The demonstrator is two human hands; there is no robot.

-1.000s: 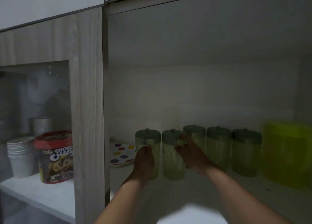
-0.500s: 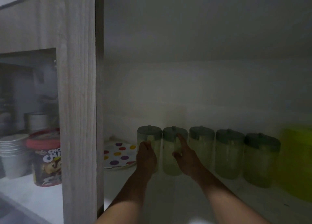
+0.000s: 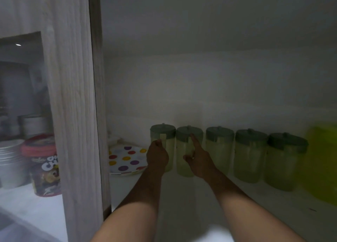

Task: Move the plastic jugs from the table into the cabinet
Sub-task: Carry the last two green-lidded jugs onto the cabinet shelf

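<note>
The left hand (image 3: 157,155) is wrapped around the front of the leftmost jug (image 3: 162,147), fingers curled against its pale body just under the lid. The right hand (image 3: 197,158) has its index finger stretched straight up along the second jug (image 3: 187,152), tip touching the grey-green lid, thumb out to the side; the rest of that hand is too dim to tell whether it grips anything. Both jugs stand upright on the cabinet shelf (image 3: 191,205), long axis vertical, lids on top with small knobs, the first two in a row of five matching jugs running rightward along the back wall. Just past the fifth jug (image 3: 284,161) sits a blurred yellow-green container (image 3: 322,161). Left of the hands lies a plate with coloured polka dots (image 3: 127,158). Beyond the wooden door frame (image 3: 73,114), behind glass, a red-lidded tub (image 3: 44,166) shows white letters, "CH" readable, the rest cut off by the frame, beside a stack of white cups (image 3: 11,161)
</note>
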